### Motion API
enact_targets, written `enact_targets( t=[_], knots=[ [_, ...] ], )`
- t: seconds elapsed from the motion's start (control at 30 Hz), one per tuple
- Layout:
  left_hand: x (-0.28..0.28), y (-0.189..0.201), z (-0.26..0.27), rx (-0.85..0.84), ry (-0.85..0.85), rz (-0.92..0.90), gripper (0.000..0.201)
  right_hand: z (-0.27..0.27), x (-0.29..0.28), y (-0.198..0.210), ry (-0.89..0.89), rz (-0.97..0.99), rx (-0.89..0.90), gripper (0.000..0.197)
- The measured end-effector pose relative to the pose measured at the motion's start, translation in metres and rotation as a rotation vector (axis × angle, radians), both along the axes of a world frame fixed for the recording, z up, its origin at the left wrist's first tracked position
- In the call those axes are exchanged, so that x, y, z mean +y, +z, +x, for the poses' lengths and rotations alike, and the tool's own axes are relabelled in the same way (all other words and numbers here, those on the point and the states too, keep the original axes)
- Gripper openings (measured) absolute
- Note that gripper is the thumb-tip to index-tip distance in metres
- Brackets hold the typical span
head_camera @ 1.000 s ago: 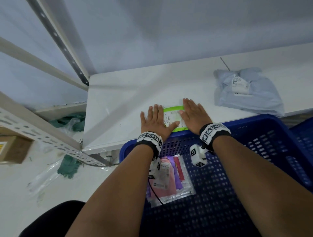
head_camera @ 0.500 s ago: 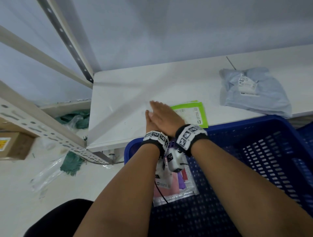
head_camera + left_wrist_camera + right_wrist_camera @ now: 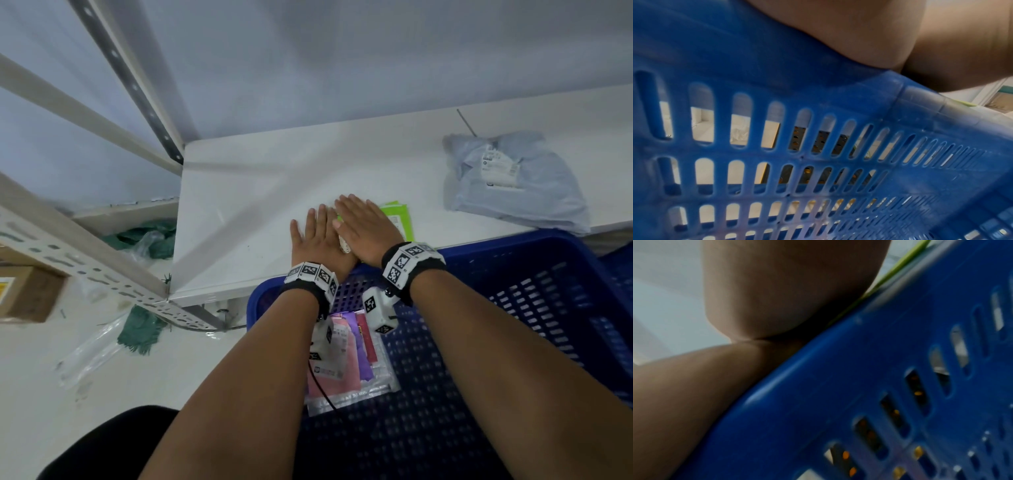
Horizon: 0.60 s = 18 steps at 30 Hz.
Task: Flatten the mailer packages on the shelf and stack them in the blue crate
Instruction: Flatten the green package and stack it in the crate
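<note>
A green-edged mailer with a white label lies flat on the white shelf near its front edge. My right hand presses flat on it with straight fingers, partly overlapping my left hand, which lies flat on the shelf beside it. Most of the mailer is hidden under the hands. Its green edge shows past the palm in the right wrist view. A crumpled light-blue mailer sits further right on the shelf. The blue crate stands below the shelf edge, holding a pink and purple mailer.
Shelf uprights and a perforated rail stand at the left. Green plastic scraps and a cardboard box lie on the floor. The crate's slotted wall fills both wrist views.
My hands were spread apart on the green mailer, then came together at its left side. The right hand now overlaps the left and covers more of the mailer.
</note>
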<state>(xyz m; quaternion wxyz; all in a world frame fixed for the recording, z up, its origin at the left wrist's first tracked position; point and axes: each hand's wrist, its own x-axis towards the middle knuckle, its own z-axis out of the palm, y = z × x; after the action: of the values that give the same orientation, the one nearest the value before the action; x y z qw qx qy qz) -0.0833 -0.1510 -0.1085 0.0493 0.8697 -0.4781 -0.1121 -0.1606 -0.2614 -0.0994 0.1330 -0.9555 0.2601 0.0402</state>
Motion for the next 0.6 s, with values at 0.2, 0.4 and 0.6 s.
enact_targets(
  t=[0.2,0.4,0.6],
  knots=[
    [-0.002,-0.008,0.002,0.039,-0.013,-0.008,0.105,-0.040,-0.036,-0.008,-0.155,0.009,0.002,0.061],
    [-0.001,-0.001,-0.004,-0.061,-0.037,-0.049,0.097,-0.059,-0.044,-0.011,-0.273,-0.047,0.076,0.063],
    [-0.029,0.019,-0.051,-0.132,-0.238,-0.205,0.073,-0.060,-0.047,-0.014,-0.213,-0.099,0.169,0.068]
  ],
)
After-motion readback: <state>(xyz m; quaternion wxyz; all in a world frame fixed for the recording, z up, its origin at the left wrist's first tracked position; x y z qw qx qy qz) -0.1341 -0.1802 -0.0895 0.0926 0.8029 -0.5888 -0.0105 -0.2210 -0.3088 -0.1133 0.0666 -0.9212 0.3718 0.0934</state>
